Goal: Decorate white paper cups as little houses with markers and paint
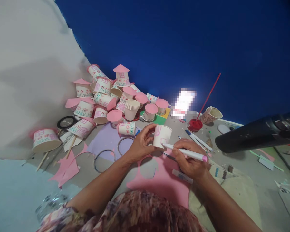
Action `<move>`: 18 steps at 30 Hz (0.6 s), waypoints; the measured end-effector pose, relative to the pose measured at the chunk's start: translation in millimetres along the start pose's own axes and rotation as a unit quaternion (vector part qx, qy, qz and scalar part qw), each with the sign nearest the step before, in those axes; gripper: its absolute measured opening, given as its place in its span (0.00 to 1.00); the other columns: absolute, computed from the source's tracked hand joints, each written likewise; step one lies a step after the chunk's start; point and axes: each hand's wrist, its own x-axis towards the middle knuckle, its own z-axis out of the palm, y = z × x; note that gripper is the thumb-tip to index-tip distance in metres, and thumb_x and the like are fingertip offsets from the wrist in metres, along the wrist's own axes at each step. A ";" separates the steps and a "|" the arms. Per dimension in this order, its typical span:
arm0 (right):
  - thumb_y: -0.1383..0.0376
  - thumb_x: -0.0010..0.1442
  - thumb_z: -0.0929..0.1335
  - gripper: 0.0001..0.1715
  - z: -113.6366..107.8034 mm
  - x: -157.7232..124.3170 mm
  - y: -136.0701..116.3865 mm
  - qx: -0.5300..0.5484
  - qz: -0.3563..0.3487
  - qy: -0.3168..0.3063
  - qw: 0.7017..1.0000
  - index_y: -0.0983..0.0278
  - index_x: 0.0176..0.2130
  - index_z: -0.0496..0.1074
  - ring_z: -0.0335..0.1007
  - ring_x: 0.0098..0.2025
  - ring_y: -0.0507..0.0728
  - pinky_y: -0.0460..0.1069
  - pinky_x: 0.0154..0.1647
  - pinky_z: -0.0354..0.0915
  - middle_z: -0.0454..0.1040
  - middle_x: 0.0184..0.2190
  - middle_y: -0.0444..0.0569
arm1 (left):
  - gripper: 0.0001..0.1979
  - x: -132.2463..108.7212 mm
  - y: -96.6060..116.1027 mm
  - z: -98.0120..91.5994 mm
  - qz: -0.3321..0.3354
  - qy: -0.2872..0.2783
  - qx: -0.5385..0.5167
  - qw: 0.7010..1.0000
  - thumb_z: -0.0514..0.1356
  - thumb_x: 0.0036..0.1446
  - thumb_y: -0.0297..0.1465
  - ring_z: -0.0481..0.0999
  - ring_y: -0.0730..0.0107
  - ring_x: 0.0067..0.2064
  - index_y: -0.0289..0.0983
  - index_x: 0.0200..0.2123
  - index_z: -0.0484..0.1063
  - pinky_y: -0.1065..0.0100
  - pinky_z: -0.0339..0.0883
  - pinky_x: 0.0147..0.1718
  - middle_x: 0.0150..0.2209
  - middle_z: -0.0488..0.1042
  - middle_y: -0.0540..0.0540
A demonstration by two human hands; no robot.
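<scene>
My left hand [145, 143] grips a white paper cup [162, 135] by its rim and base, fingers closed around its left side. Pink marker lines show on the cup's wall. In my right hand [189, 158] is a white felt-tip marker with a pink end [188, 153], its tip at the lower right of the cup's drawing. Below both hands lies pink paper [169, 187] with a round hole cut from it. A clear glue tube [182, 176] rests on that paper, under my right wrist.
Decorated cups with pink cone roofs [102, 85] pile up at the left back, around a stack of plain cups [131, 109]. Two metal rings [105, 161] lie on purple paper [101, 138]. A red paint pot [194, 125] with a stick and a large black cylinder [246, 133] stand at right.
</scene>
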 end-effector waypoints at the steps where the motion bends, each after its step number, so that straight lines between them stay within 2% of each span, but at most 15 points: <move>1: 0.72 0.63 0.69 0.08 0.9 -0.4 0.4 0.002 -0.001 0.001 1.000 0.60 0.34 0.74 0.73 0.22 0.54 0.48 0.25 0.68 0.76 0.22 0.43 | 0.42 -0.1 0.3 0.0 0.003 0.000 0.001 1.000 0.76 0.37 0.23 0.69 0.42 0.68 0.42 0.59 0.71 0.50 0.69 0.62 0.65 0.71 0.37; 5: 0.71 0.64 0.69 0.07 2.4 -1.5 1.3 -0.006 -0.006 0.001 1.000 0.60 0.34 0.74 0.74 0.23 0.54 0.48 0.26 0.69 0.77 0.23 0.44 | 0.42 -0.6 0.5 -0.4 0.014 -0.001 0.011 1.000 0.73 0.38 0.21 0.67 0.43 0.70 0.42 0.60 0.70 0.51 0.68 0.63 0.67 0.68 0.37; 11: 0.72 0.63 0.68 0.10 -3.3 1.5 -0.8 -0.029 -0.004 -0.003 1.000 0.60 0.31 0.72 0.74 0.22 0.54 0.48 0.24 0.67 0.76 0.21 0.43 | 0.42 -0.4 -5.3 -2.3 0.023 -0.003 0.008 1.000 0.78 0.39 0.25 0.70 0.45 0.67 0.43 0.59 0.72 0.50 0.69 0.63 0.64 0.72 0.39; 18: 0.73 0.63 0.69 0.10 -2.5 -3.4 2.8 -0.033 0.001 0.022 0.999 0.59 0.32 0.71 0.72 0.23 0.53 0.48 0.25 0.66 0.76 0.22 0.41 | 0.43 1.7 -15.3 -7.8 0.034 -0.009 -0.014 0.999 0.79 0.40 0.27 0.70 0.46 0.68 0.45 0.61 0.71 0.52 0.69 0.64 0.64 0.72 0.40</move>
